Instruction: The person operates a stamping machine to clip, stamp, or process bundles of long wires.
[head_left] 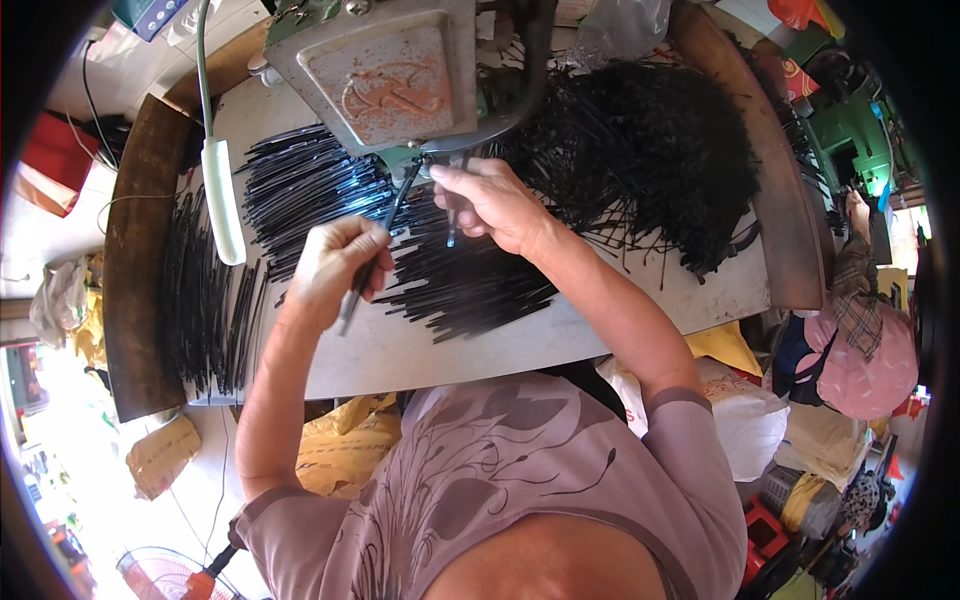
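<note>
The held strip (pixel 404 197) is long, slender and black.

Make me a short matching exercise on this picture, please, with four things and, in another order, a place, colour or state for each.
Column one
1. left hand
2. lamp
3. shirt
4. large tangled black pile

Column two
A. on the table, to the right of the machine
B. mauve with a dark plant print
C. closed around a black strip
D. white, left of the machine

Right pairs: 1-C; 2-D; 3-B; 4-A
</note>
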